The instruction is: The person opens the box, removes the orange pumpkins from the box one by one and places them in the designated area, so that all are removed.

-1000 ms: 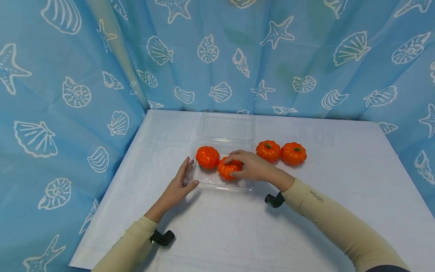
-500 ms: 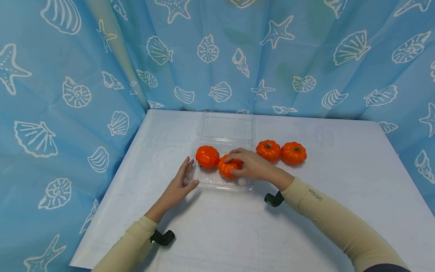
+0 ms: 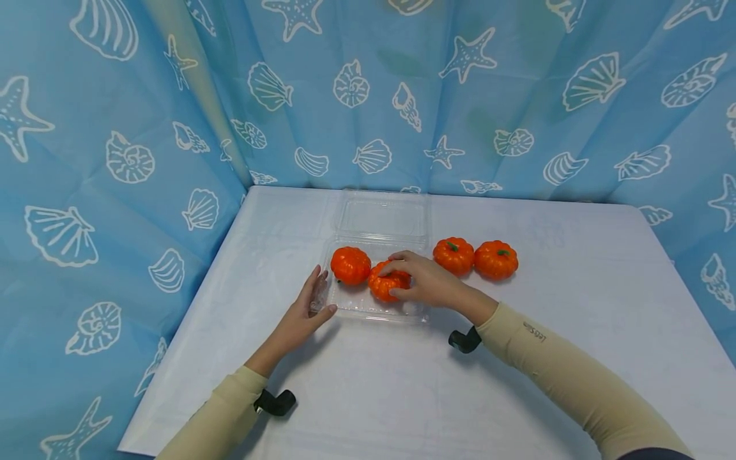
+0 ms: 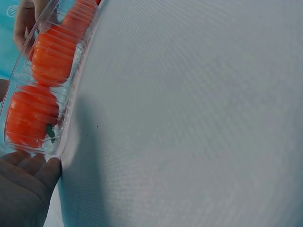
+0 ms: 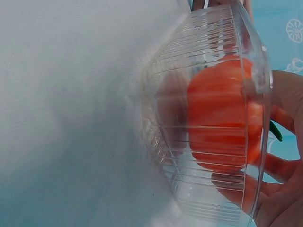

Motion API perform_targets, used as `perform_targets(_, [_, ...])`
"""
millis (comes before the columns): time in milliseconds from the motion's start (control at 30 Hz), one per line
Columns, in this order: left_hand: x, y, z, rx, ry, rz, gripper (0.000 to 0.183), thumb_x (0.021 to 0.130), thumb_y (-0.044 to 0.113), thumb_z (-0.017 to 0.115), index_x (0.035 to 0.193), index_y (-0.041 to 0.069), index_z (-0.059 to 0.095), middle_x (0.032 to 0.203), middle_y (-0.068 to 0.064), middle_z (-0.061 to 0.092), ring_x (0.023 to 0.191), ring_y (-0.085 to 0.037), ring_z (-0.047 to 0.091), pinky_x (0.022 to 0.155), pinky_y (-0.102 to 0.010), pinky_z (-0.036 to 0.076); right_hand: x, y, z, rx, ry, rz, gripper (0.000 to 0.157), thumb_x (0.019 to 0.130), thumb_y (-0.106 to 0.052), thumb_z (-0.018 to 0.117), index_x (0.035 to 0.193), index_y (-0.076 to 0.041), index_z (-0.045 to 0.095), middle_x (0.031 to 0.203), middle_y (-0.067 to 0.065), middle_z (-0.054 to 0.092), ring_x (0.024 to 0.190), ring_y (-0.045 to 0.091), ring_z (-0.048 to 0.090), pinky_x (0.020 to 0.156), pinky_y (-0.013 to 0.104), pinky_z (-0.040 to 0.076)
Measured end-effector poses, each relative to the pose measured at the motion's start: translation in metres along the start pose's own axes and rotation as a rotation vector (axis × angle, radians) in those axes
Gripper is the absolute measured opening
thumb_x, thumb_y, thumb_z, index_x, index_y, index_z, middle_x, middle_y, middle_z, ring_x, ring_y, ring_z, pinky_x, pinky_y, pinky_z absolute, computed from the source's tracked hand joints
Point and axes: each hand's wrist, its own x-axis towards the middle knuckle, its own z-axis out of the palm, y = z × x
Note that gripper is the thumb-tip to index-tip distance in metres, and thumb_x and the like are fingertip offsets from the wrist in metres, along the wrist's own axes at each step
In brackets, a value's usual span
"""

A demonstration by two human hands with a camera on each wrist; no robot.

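A clear plastic clamshell box lies open on the table, holding two orange toy pumpkins. My right hand grips the right-hand pumpkin from above, thumb in front and fingers behind. Through the clear wall in the right wrist view, this pumpkin shows a green stem pointing toward the palm. Beside it, in the box's left part, sits the other pumpkin. At the box's left end, my left hand rests with fingers extended along the wall and thumb by the front corner. Its fingertips appear low in the left wrist view.
Two more orange pumpkins, one by the box's right side and one farther right, stand side by side with green stems up. The transparent lid lies folded back behind the box. A blue shell-print curtain borders the white table.
The right hand and its pumpkin have shifted very slightly toward the back of the box. The left hand and the other pumpkins stay in place.
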Motion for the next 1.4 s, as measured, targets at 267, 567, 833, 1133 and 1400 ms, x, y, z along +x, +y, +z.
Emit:
perform_targets(267, [0.000,0.001,0.000,0.013,0.000,0.001,0.091,0.099,0.024,0.068,0.166,0.022,0.006,0.168,-0.005,0.024,0.154,-0.025,0.022,0.121,-0.055,0.022,-0.003,0.000,-0.001,-0.001,0.021,-0.016,0.040,0.091,-0.027,0.077,0.130,-0.025,0.069,0.144,0.010,0.053,0.127,0.031,0.054,0.102,0.050,0.051])
perform_targets(567, [0.001,0.005,0.001,0.013,-0.002,0.020,0.091,0.099,0.020,0.068,0.165,0.017,0.006,0.168,-0.006,0.024,0.153,-0.027,0.025,0.121,-0.056,0.021,-0.012,0.003,-0.013,0.051,0.066,-0.034,0.037,0.091,-0.027,0.076,0.127,-0.025,0.069,0.145,0.009,0.051,0.126,0.030,0.053,0.097,0.048,0.054])
perform_targets(833, [0.001,0.002,0.000,0.017,0.003,0.014,0.089,0.099,0.022,0.067,0.165,0.019,0.007,0.168,-0.007,0.025,0.153,-0.028,0.026,0.120,-0.057,0.025,-0.016,0.010,-0.020,0.030,0.100,-0.063,0.037,0.092,-0.025,0.074,0.128,-0.025,0.069,0.148,0.011,0.050,0.122,0.031,0.057,0.093,0.047,0.055])
perform_targets(1133, [0.000,0.001,0.000,0.016,0.002,0.013,0.089,0.100,0.022,0.067,0.165,0.018,0.008,0.168,-0.007,0.024,0.153,-0.028,0.024,0.117,-0.057,0.030,-0.025,0.007,-0.023,0.007,0.114,-0.051,0.038,0.091,-0.027,0.075,0.129,-0.026,0.068,0.149,0.010,0.050,0.130,0.033,0.052,0.099,0.052,0.053])
perform_targets(1400, [0.000,0.001,0.000,0.006,-0.002,0.009,0.089,0.100,0.020,0.067,0.165,0.018,0.007,0.168,-0.007,0.024,0.153,-0.028,0.025,0.116,-0.057,0.032,-0.037,0.007,-0.028,0.007,0.142,-0.040,0.037,0.093,-0.030,0.074,0.129,-0.027,0.068,0.149,0.007,0.050,0.134,0.030,0.047,0.097,0.052,0.053])
